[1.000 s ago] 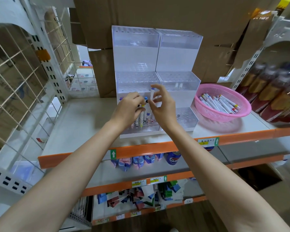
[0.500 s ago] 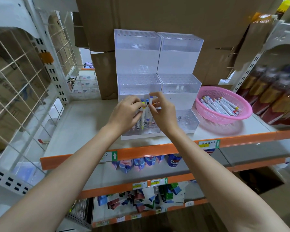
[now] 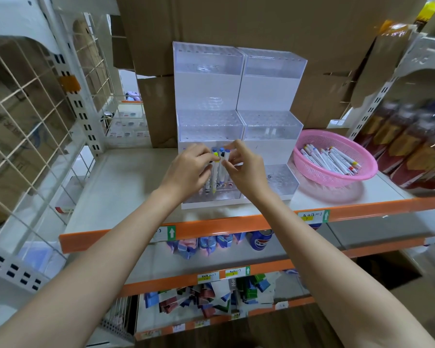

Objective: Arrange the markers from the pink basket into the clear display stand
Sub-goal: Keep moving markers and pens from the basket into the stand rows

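The left hand (image 3: pixel 190 170) and right hand (image 3: pixel 248 172) meet at the near, lowest left step of the clear display stand (image 3: pixel 209 79) on the shelf (image 3: pixel 126 187). The left fingers (image 3: pixel 203 156) pinch a yellow-capped marker (image 3: pixel 214 172). The right fingers (image 3: pixel 234 149) pinch a blue-capped marker (image 3: pixel 226 156) just beside it.

To seat a marker well, hold it upright, line its lower end over a free hole and lower it straight. Steady its neighbours with the other hand so none tips.

Most markers lie in the pink basket (image 3: pixel 312 169) at the right, so much of the job seems left.

The hands cover the holes on this step, so whether either marker is fully seated cannot be told. Two pale shapes (image 3: pixel 270 132) in the middle right step are too faint to name.
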`<act>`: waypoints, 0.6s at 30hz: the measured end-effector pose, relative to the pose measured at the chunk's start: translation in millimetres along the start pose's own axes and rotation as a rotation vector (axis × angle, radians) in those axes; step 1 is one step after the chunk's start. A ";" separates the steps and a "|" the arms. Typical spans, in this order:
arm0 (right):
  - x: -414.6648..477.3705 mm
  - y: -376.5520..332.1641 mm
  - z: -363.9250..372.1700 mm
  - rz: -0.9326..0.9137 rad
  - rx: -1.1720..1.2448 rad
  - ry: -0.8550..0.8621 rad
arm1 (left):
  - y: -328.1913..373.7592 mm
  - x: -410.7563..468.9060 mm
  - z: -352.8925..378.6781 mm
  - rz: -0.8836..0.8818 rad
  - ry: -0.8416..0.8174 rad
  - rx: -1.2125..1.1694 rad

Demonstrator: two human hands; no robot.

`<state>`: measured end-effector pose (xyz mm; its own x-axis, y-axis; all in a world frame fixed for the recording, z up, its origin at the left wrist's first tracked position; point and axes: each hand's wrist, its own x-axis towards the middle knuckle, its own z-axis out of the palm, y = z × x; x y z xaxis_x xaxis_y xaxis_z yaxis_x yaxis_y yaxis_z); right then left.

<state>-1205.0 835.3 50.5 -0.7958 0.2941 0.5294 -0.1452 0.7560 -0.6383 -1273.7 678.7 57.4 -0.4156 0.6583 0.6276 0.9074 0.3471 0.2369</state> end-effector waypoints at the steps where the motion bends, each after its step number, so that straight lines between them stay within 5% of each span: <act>1: -0.9 0.2 1.3 -0.003 -0.004 -0.004 | 0.0 0.0 -0.1 0.000 0.001 -0.002; 18: -5.1 7.0 4.5 0.050 -0.005 -0.056 | -0.9 -0.3 2.5 -0.007 0.039 -0.007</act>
<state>-1204.6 836.5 40.7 -0.8338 0.2987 0.4642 -0.1010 0.7442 -0.6602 -1274.5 679.9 55.1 -0.4193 0.6295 0.6542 0.9050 0.3471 0.2460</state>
